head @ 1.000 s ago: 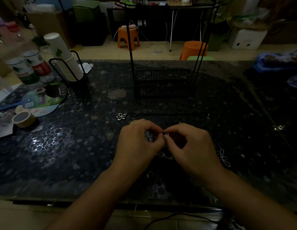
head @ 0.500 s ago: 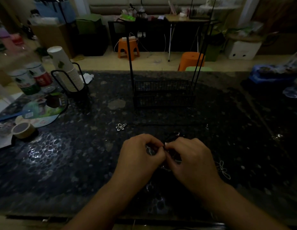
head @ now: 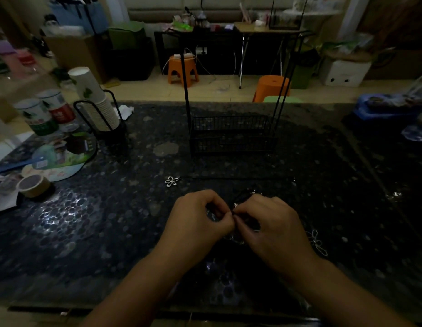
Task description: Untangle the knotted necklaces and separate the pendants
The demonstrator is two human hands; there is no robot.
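Pinching the knot (head: 234,211), both hands were held fingertip to fingertip over the table (head: 111,232).
The cords were gripped by the curled left hand (head: 200,219) and right hand (head: 273,228); one pendant (head: 171,181) was seen beyond, another (head: 318,241) just right.

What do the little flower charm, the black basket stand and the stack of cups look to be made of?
Flower pendant: probably silvery metal, an open petal outline that glints pale on the dark table.
Basket stand: thin black wire mesh with slim rods, likely matte coated metal.
Stack of cups: paper, by the look; matte white, with closely nested rims and a green print.
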